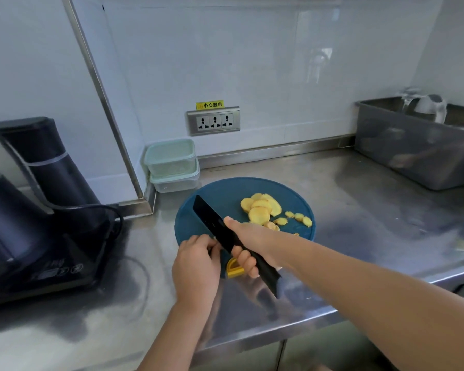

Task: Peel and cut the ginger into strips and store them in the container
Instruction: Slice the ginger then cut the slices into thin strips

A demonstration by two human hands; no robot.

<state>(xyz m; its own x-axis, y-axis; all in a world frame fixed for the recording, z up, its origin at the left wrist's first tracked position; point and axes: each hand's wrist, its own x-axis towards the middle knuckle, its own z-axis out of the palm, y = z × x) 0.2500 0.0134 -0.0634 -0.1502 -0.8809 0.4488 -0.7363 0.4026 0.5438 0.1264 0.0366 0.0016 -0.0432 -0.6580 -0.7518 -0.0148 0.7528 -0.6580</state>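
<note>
Gripping the black rectangular-bladed knife [209,214] by its handle, the right hand [248,246] is clenched around it, with the blade angled up-left over the round blue cutting board [225,188]. The left hand [196,261] has its fingers curled against the blade's near end; can't tell if it pinches anything. The peeled yellow ginger slices [260,208] lie on the board right of the blade, apart from both hands. The stacked clear containers with pale green lids [172,163] sit behind the board.
</note>
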